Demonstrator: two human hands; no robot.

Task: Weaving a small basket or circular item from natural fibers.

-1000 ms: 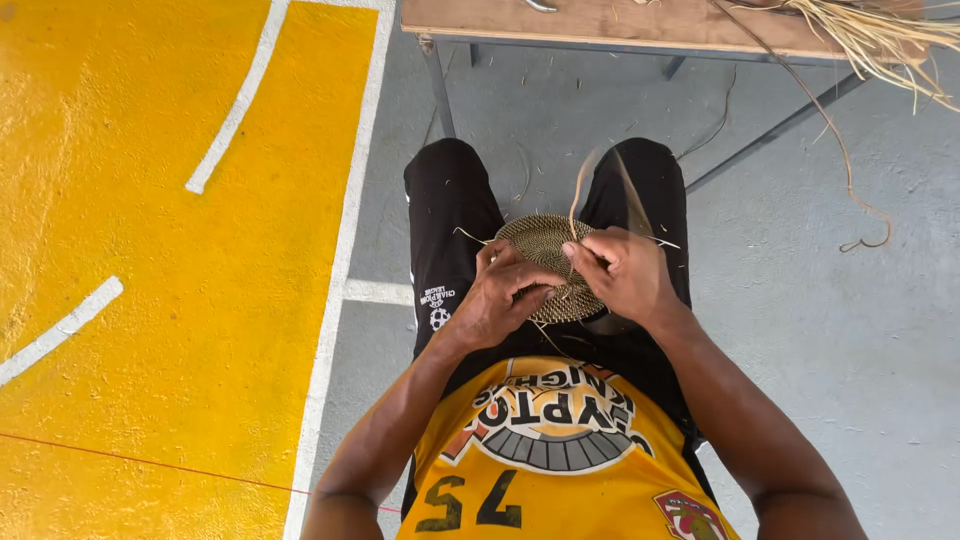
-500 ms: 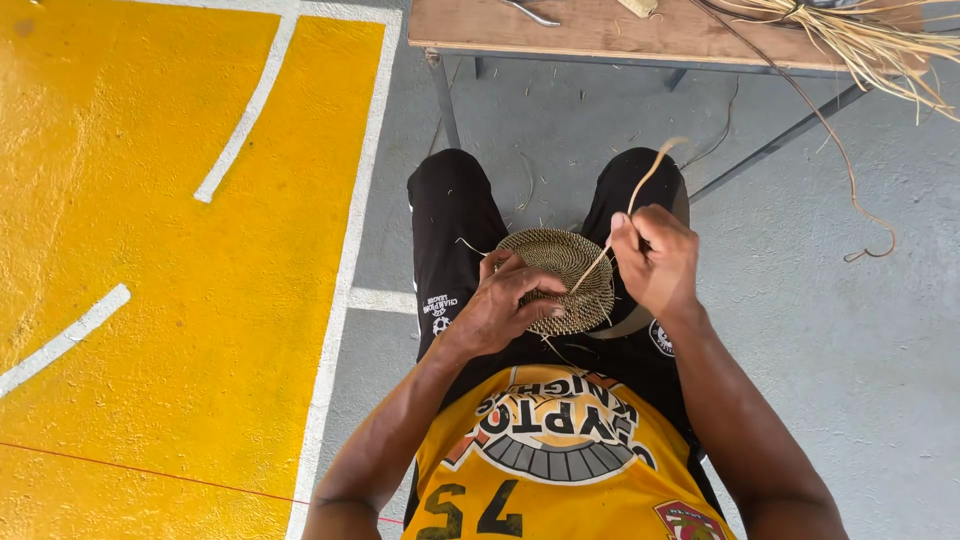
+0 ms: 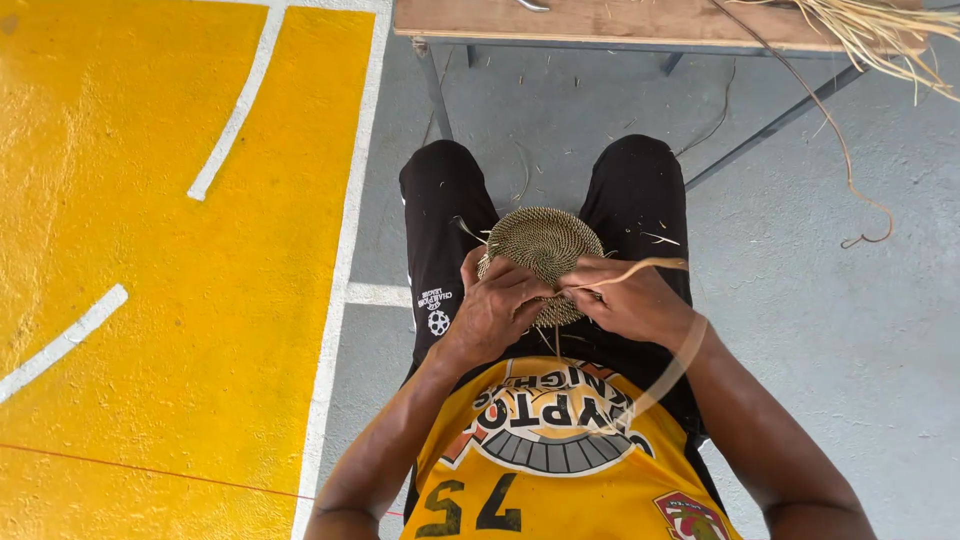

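Straw-coloured and tightly coiled, the round woven disc (image 3: 545, 243) rests on the seated person's lap, between the black-clad knees, low enough for both hands to reach its near rim. From the head camera, the left hand (image 3: 497, 308) curls closed around the disc's edge, steadying it. The right hand (image 3: 628, 300) pinches 1 flat, pale fibre strand (image 3: 650, 266) that loops back blurred over the forearm. Loose dry fibres (image 3: 870, 25) spill off a wooden bench (image 3: 600, 20) ahead, above grey concrete.
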